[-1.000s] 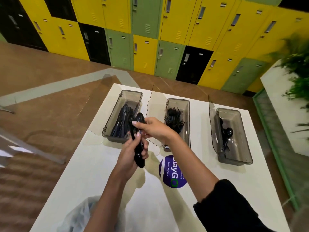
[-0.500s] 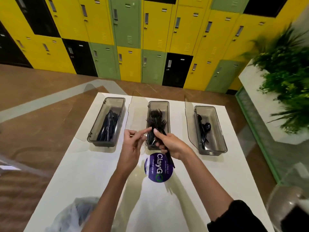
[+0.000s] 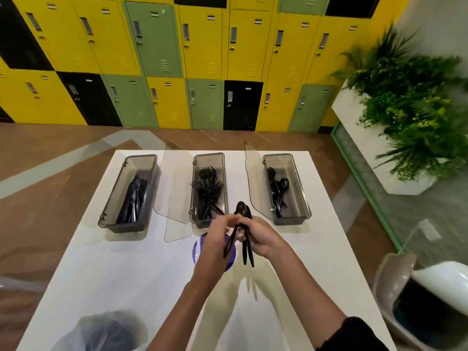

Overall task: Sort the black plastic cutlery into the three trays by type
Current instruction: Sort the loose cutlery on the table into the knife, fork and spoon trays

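Observation:
Three smoky clear trays stand in a row on the white table (image 3: 106,274). The left tray (image 3: 111,221) holds knives, the middle tray (image 3: 195,219) holds forks, the right tray (image 3: 304,198) holds spoons. Both hands meet just in front of the middle tray. My right hand (image 3: 263,239) grips a small bunch of black spoons (image 3: 242,211), bowls pointing away, handles hanging toward me. My left hand (image 3: 215,244) pinches one black piece (image 3: 229,245) of the bunch; its type is hidden by the fingers.
Each tray's clear lid stands open beside it. A clear plastic bag (image 3: 106,330) with dark cutlery lies at the table's near left corner. A round purple sticker (image 3: 197,249) shows under my hands. A chair (image 3: 430,300) stands at the right, a planter (image 3: 405,110) beyond it.
Both hands moved right from the knife tray to the front of the fork tray. The bunch passed from my left hand to my right, and my left hand now pinches one piece.

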